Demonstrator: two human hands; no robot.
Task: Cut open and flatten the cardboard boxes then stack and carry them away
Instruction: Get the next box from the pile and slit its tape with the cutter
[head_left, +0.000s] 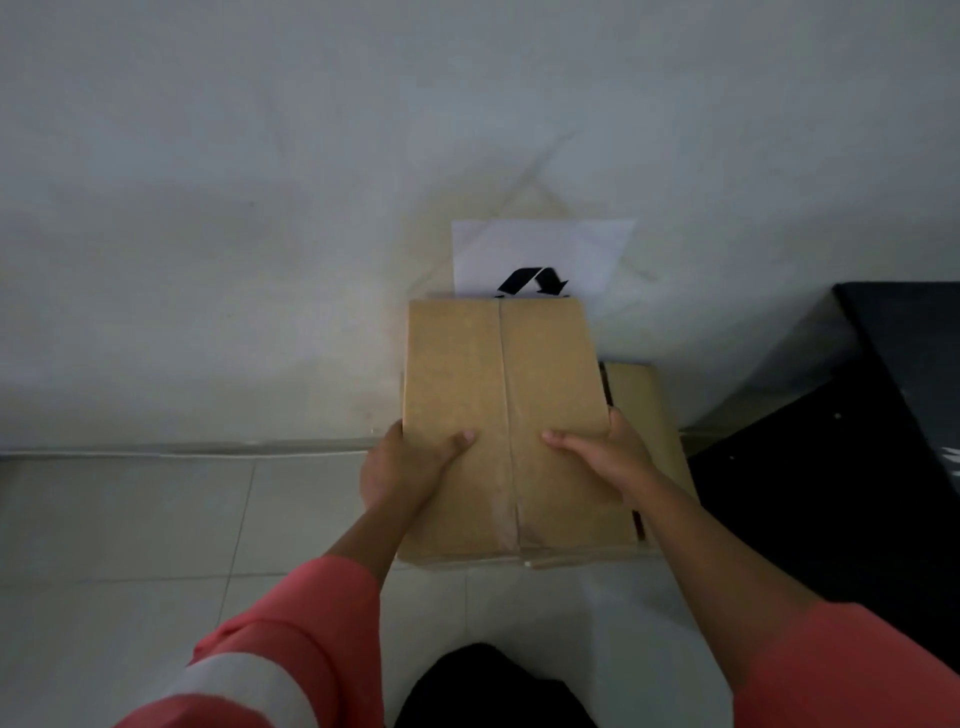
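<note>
Grips flattened cardboard box (498, 384) at both side edges: left hand (405, 467) on left edge, right hand (608, 457) on right, thumbs pressed across top face, fingers wrapped underneath (hidden). Holds it over second flattened box (639, 395) on tiled floor (130, 519) by wall, below recycling-symbol sheet (540, 244); contact unclear.

flattened brown cardboard box (498, 405), taped centre seam, atop flattened stack (649, 415)
</note>
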